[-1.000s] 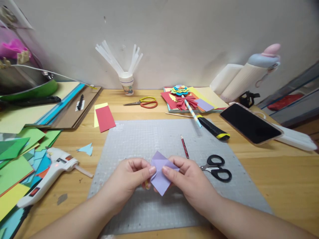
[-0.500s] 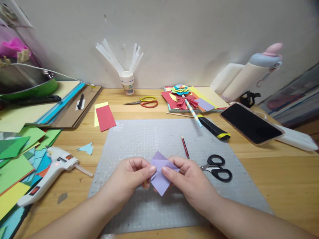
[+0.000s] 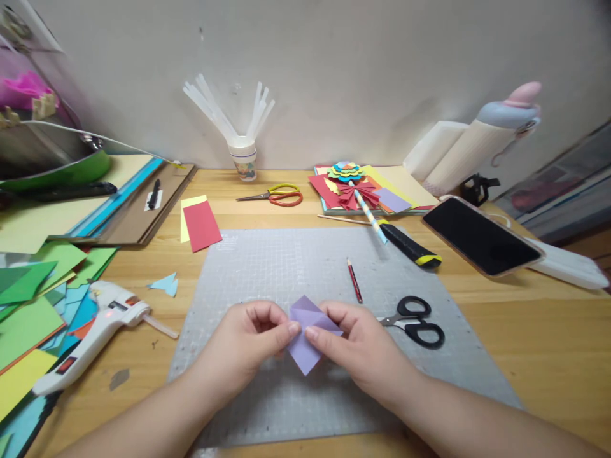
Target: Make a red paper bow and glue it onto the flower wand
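A small purple sheet of paper [image 3: 305, 356], creased and turned corner-up like a diamond, is held above the grey cutting mat [image 3: 258, 267]. My left hand [image 3: 255, 331] pinches its left corner between thumb and fingers. On the other side my right hand [image 3: 356, 337] grips the paper, with the thumb pressed on its face near the middle. The fingers behind the sheet are partly hidden. Just right of my right hand lie black-handled scissors [image 3: 420, 324], their blades partly covered by that hand. A short dark red pencil [image 3: 354, 280] rests on the mat beyond it.
To the left are a hot glue gun [image 3: 102, 337] and a pile of coloured paper [image 3: 33, 318]. Farther back stand a cup of glue sticks [image 3: 243, 159], red-and-yellow scissors [image 3: 277, 194] and a paper flower [image 3: 346, 172]. A phone [image 3: 482, 235] and utility knife [image 3: 410, 245] lie right.
The purple paper has tilted slightly and its folds have bent more between my fingers. My right thumb has shifted a little to the left. Everything else stays in place.
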Motion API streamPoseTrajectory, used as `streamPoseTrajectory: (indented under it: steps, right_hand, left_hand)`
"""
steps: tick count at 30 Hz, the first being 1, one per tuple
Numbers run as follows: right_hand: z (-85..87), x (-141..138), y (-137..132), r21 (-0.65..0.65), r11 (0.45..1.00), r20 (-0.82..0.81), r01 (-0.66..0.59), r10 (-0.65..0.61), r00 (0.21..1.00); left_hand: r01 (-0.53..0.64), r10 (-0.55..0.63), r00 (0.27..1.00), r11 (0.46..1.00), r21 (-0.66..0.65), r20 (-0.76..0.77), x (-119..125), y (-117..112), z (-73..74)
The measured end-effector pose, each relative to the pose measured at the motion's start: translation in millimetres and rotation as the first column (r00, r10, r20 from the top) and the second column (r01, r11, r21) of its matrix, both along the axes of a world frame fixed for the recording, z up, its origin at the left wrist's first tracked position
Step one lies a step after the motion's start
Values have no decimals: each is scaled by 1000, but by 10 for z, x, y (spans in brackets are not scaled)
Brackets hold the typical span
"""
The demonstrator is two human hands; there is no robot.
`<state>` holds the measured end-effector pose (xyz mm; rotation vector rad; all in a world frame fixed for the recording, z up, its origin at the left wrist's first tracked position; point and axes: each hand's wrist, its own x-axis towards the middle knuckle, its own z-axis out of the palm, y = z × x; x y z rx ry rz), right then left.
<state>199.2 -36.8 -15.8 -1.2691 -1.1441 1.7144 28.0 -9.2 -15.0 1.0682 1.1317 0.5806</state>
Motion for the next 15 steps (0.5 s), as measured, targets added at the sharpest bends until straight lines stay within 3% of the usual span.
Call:
streamPoseTrajectory:
  steps: [9, 15]
  right_hand:
    - [-44, -8, 10, -5, 999, 74, -47, 47, 996]
    - [-40, 6, 0, 52, 998, 105, -44, 39, 994]
  left_hand:
    - [15, -8, 997, 995, 95, -75, 20, 7, 7]
    - [41, -42, 997, 999, 14, 62, 9, -10, -8]
